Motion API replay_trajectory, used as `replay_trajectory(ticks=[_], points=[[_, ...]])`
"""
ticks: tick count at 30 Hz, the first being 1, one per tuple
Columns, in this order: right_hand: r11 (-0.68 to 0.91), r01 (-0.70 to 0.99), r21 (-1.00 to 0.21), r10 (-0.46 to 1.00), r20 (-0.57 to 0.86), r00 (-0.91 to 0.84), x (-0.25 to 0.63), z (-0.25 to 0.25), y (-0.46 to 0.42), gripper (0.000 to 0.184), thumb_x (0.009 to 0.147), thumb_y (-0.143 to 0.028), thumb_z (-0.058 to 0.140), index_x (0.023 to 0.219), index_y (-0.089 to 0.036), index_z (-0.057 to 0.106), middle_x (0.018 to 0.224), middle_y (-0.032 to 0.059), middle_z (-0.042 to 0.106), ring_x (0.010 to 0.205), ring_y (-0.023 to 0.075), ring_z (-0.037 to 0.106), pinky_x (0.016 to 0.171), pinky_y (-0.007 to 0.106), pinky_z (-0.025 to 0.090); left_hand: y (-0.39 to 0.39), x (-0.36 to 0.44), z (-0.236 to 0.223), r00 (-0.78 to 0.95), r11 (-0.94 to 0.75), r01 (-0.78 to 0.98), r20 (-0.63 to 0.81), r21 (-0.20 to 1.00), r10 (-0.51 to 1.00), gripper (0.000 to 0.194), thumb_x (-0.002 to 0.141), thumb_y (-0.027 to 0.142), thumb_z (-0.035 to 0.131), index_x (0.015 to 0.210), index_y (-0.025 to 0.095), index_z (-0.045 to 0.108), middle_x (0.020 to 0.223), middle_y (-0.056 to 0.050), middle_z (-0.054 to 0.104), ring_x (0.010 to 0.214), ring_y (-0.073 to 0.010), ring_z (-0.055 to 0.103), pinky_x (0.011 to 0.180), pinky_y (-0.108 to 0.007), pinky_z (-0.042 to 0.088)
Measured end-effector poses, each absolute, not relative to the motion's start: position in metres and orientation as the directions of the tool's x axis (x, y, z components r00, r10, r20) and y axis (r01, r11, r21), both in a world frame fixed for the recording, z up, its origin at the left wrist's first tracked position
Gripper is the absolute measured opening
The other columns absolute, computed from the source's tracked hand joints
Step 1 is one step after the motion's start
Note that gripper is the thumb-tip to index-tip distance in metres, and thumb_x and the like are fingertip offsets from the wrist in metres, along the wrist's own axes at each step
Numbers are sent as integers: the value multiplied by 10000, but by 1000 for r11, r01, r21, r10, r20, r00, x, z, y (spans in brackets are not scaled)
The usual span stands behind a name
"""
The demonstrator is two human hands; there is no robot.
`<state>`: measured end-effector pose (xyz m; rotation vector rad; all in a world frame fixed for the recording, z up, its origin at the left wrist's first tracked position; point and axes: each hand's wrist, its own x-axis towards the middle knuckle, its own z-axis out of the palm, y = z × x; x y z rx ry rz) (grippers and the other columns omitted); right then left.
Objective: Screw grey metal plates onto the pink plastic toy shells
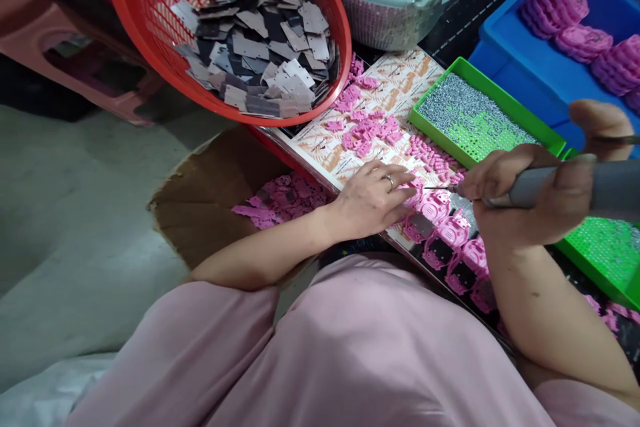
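Observation:
My right hand [535,193] is wrapped round a grey electric screwdriver [530,185], held nearly level. Its thin bit points left, with the tip close to my left fingers. My left hand [373,200], a ring on one finger, rests at the table edge with its fingers bent over a pink plastic housing [417,193], which they partly hide. Whether the bit touches the housing I cannot tell. A row of pink housings [453,230], some with dark or grey plates in them, runs from there towards my right forearm.
A red basket [135,33] holds metal plates. Behind it stands a pale basket [390,20] of pink parts. Green trays [535,123] of small screws and a blue bin [505,40] are at the right. Loose pink parts [370,130] lie mid-table; a cardboard box [200,213] stands below.

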<state>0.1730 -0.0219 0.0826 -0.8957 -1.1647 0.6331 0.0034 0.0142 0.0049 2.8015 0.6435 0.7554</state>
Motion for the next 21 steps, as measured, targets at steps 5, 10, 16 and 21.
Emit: replay_trajectory(ticks=[5,10,16,21], points=[[560,-8,-829,803,539,255,171,77,-17,258,832,-401,607,1085,-375,566,465,-97,476,330,135,413,333,281,389,14,6,2,842,-923,331,380,194,382,384,920,413,535,1204,164,609,1355,-122,555,1261,-289,499,990,-457,401],[553,-30,-833,807,526,268,166,75,-13,90,842,-332,597,930,-320,583,454,-85,454,325,120,395,324,264,360,16,6,-3,881,-931,294,315,219,352,404,917,433,531,1209,167,613,1380,-134,529,1282,-282,487,1025,-473,390],[550,-38,-834,827,537,166,168,62,-5,128,817,-324,638,943,-317,613,478,-84,503,330,117,419,307,267,345,15,8,-8,875,-921,296,315,254,368,411,927,447,508,1217,179,622,1370,-134,538,1279,-255,498,1069,-456,368],[498,32,-867,841,492,225,177,76,-13,303,786,-442,650,1060,-346,566,451,-104,479,317,123,421,321,280,367,19,7,-6,882,-935,282,327,214,340,396,913,443,543,1186,172,636,1333,-138,567,1256,-250,518,1080,-461,359]])
